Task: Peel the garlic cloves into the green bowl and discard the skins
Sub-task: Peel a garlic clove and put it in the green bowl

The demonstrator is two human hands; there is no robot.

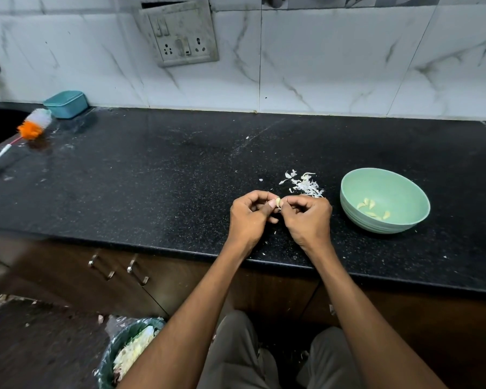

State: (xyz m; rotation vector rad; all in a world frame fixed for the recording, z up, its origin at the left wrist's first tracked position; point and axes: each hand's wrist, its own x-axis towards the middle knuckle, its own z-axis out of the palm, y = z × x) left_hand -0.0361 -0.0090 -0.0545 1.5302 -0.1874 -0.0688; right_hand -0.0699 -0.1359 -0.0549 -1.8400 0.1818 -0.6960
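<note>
Over the black counter, my left hand [250,217] and my right hand [306,217] meet with curled fingers. Both pinch one pale garlic clove [278,202] between their fingertips. A heap of white garlic skins [305,185] lies on the counter just behind my right hand. To the right stands the green bowl [404,189], and several peeled cloves [372,209] lie in its bottom. Most of the held clove is hidden by my fingers.
A lined waste bin [129,352] with scraps stands on the floor at the lower left, beside my left forearm. An orange and white brush [31,126] and a teal box [65,103] sit at the far left by the sink. Skin flecks dot the counter [152,178].
</note>
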